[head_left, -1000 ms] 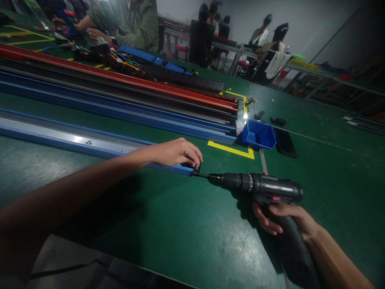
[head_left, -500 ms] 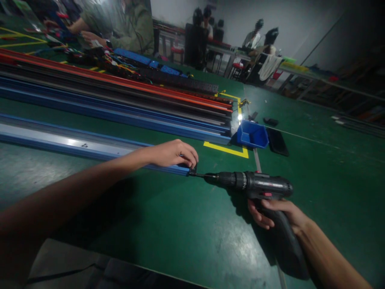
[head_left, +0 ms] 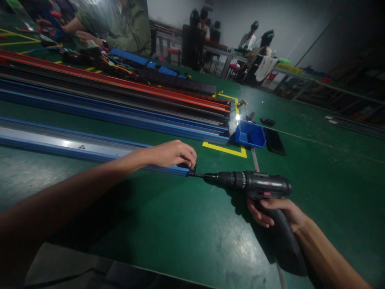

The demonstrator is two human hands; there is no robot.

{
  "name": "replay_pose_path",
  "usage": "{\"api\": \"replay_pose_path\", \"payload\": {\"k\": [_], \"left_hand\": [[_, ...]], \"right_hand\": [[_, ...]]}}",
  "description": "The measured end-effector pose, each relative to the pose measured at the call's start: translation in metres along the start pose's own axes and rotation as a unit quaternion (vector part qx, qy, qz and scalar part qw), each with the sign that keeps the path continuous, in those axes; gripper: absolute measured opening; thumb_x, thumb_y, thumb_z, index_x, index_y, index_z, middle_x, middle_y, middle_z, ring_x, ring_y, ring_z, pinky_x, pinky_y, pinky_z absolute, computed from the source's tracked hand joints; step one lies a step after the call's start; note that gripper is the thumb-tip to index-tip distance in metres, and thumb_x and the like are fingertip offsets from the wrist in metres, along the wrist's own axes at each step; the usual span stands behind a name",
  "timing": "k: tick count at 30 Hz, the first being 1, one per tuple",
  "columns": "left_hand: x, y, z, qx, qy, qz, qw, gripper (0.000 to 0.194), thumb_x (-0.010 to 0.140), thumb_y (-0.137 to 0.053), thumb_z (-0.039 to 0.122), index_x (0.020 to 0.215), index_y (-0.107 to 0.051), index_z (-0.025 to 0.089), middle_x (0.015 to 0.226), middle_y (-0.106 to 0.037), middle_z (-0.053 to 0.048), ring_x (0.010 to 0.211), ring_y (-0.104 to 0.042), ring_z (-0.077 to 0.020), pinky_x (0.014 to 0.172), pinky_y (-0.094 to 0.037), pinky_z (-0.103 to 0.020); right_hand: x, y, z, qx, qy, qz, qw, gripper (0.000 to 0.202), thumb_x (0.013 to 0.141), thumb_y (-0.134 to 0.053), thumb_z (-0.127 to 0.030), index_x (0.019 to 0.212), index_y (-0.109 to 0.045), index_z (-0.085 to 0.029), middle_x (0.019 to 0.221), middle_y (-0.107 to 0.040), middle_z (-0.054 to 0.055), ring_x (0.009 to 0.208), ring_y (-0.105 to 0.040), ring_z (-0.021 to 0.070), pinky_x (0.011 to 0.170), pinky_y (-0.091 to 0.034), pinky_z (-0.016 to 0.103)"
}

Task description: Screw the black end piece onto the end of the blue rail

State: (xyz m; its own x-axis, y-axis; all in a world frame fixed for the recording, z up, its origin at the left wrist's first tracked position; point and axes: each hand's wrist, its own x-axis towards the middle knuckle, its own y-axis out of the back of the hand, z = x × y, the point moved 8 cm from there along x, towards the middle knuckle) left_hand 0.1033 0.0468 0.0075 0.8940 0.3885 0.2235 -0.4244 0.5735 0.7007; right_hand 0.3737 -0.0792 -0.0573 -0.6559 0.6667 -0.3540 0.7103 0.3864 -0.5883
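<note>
A long blue rail (head_left: 99,151) with a silvery inner face lies on the green table and ends near the middle of the view. My left hand (head_left: 174,153) rests over that end, its fingers closed around a small black end piece (head_left: 192,170). In my right hand (head_left: 284,212) is a black cordless drill (head_left: 267,184), gripped by the handle and pointing left. The thin bit (head_left: 198,175) reaches the black end piece at the rail's end. What lies under my left palm is hidden.
Several blue, black and orange rails (head_left: 120,106) lie side by side beyond. A blue bin (head_left: 251,134) stands at their right end, beside a dark flat phone-like object (head_left: 274,141). Across the table a person in a green jacket (head_left: 132,30) sits near coloured wires (head_left: 111,62).
The view has shifted slightly, so the background sits a little further left. Both hands, the drill and the rail keep the same arrangement.
</note>
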Motion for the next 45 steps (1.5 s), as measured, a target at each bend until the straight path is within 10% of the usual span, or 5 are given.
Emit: {"api": "replay_pose_path", "payload": {"k": [20,45], "left_hand": [[-0.034,0.028,-0.020,-0.011,0.005,0.038,0.999,0.022,0.093,-0.063,0.010,0.086,-0.081,0.018,0.100,-0.079,-0.005,0.083,-0.073,-0.0111,0.081,-0.053,-0.019],[-0.034,0.030,-0.019,-0.012,0.005,0.033,0.999,0.023,0.092,-0.065,0.008,0.086,-0.083,0.021,0.102,-0.081,-0.004,0.086,-0.074,-0.0091,0.081,-0.052,-0.014]], "right_hand": [[0.054,-0.017,-0.021,-0.038,-0.045,-0.026,0.998,0.036,0.087,-0.077,-0.023,0.116,-0.077,-0.002,0.109,-0.080,0.021,0.077,-0.077,0.0170,0.075,-0.061,0.026],[0.055,-0.014,-0.015,-0.039,-0.024,-0.032,0.998,0.028,0.091,-0.077,-0.028,0.103,-0.078,-0.003,0.083,-0.069,0.010,0.051,-0.044,0.0043,0.055,-0.050,0.019]]}}
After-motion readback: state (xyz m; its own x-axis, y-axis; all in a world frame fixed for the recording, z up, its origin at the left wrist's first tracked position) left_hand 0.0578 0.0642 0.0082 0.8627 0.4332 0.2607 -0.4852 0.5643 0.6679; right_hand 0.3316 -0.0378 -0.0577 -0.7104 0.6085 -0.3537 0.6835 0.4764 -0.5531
